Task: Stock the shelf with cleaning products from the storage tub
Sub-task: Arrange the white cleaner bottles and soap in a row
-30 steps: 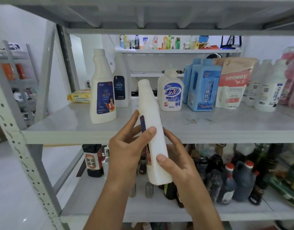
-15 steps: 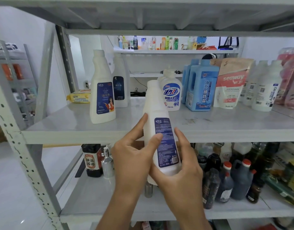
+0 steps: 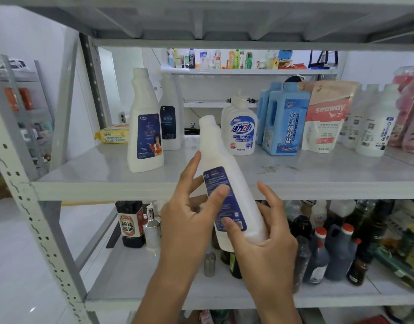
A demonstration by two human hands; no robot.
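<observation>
Holding a white bottle [image 3: 216, 148] in mid-air, just in front of the front edge of the middle shelf [image 3: 96, 176] and not yet touching it, with the cap tipping up and to the left. Cupping the base with the right hand [image 3: 266, 251], thumb lying on the lower end of the dark blue label and fingers curling round the far side, probably to carry the weight. Pinching the body with the left hand [image 3: 187, 220], thumb pressing on the label and the other fingers spreading behind the bottle's left flank, seemingly steering more than bearing load. Showing the fine-print side toward the camera, perhaps with a barcode, though the print is too blurred to be sure. Likely meaning to turn the picture side outward, matching the twin bottle [image 3: 145, 127] standing near the shelf's front-left corner. Aiming, apparently, for the bare stretch of board between that twin and the hand-soap bottle [image 3: 240, 132]. Not seeing the storage tub anywhere.
</observation>
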